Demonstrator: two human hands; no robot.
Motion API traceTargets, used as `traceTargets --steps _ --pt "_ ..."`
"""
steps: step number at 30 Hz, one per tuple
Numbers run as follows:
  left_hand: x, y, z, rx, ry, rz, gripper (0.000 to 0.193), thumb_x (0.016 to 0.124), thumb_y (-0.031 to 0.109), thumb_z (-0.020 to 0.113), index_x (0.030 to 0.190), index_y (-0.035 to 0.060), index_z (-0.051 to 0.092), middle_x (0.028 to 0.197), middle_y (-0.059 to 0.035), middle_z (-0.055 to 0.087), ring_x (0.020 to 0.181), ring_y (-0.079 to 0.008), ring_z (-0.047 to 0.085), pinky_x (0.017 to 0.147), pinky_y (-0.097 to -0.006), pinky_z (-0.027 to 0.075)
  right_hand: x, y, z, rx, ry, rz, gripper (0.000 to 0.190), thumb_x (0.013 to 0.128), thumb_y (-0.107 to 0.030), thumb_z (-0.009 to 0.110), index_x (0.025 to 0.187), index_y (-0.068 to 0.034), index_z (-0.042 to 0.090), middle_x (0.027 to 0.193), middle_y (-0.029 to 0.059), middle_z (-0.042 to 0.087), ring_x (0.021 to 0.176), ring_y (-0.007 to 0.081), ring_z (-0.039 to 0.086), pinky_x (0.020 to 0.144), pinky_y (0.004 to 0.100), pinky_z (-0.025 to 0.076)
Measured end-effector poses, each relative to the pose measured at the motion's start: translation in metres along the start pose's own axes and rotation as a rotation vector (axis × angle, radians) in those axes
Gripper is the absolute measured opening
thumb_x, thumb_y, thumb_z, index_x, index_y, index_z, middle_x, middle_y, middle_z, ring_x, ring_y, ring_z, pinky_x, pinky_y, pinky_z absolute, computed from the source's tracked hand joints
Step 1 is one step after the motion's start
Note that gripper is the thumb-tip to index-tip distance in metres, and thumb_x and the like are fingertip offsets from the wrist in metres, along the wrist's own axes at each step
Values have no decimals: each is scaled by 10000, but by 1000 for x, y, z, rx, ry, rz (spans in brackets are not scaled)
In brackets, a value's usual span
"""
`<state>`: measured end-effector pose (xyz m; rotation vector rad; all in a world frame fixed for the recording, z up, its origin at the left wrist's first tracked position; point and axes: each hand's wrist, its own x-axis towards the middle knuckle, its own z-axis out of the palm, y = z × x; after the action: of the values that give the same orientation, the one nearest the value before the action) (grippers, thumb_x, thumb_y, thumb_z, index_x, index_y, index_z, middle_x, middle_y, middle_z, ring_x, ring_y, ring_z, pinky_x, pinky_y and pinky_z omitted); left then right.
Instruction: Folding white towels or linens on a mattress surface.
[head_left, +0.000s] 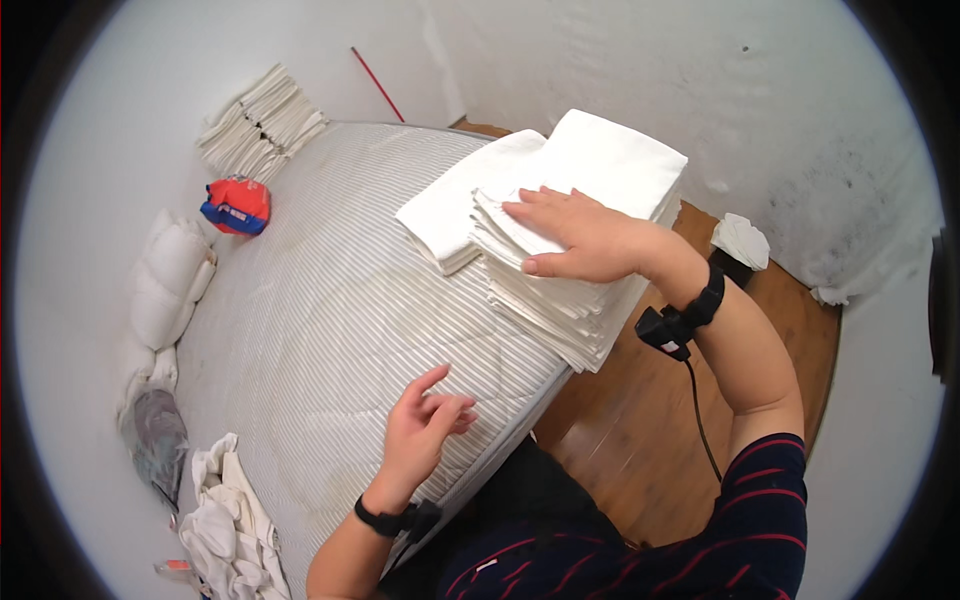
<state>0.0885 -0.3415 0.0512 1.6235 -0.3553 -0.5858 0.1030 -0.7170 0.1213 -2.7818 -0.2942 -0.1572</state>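
My right hand (581, 234) lies palm down on a tall stack of folded white cloths (551, 315), its fingers spread a little. The stack sits at the edge of a striped mattress (352, 300), and its lower layers show as uneven folds. Against its far side, a second folded white cloth pile (469, 199) is flatter, and a smooth white cloth (615, 154) tops the part beyond my hand. Over the bare mattress hovers my left hand (424, 427), holding nothing, with the index finger stretched out and the others loosely curled.
Along the wall are a stack of folded cloths (262, 124), a red and blue package (236, 205), a white bundle (172, 281), a grey plastic bag (154, 442) and crumpled white cloth (229, 525). A cable (697, 420) hangs from my right wrist device. White cloth (741, 240) tops a dark object on the wooden floor.
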Motion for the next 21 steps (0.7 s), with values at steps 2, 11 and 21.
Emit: traceTargets --steps 2,11,21 --pt "-31 -20 -36 47 40 24 574 1088 167 665 1580 -14 431 1151 -175 768 965 -240 778 821 -343 647 4 9 -10 100 -16 -48 1015 965 -628 696 1723 -95 283 1763 284 252 1645 431 238 1346 502 216" --pt "-161 -91 -180 -85 702 -64 447 1061 126 677 1473 6 555 1058 -111 767 882 -185 755 756 -313 623 62 -31 -1 -134 -124 193 1102 841 -513 840 1715 -121 296 1776 253 240 1622 459 273 1320 521 288" --pt "-251 -156 -218 970 1028 159 300 930 54 721 1220 -17 698 1229 -201 709 1209 -394 658 1067 -467 513 58 -38 -2 3 -8 137 892 799 -334 878 1558 -65 495 1715 244 385 1578 431 377 1307 469 334"
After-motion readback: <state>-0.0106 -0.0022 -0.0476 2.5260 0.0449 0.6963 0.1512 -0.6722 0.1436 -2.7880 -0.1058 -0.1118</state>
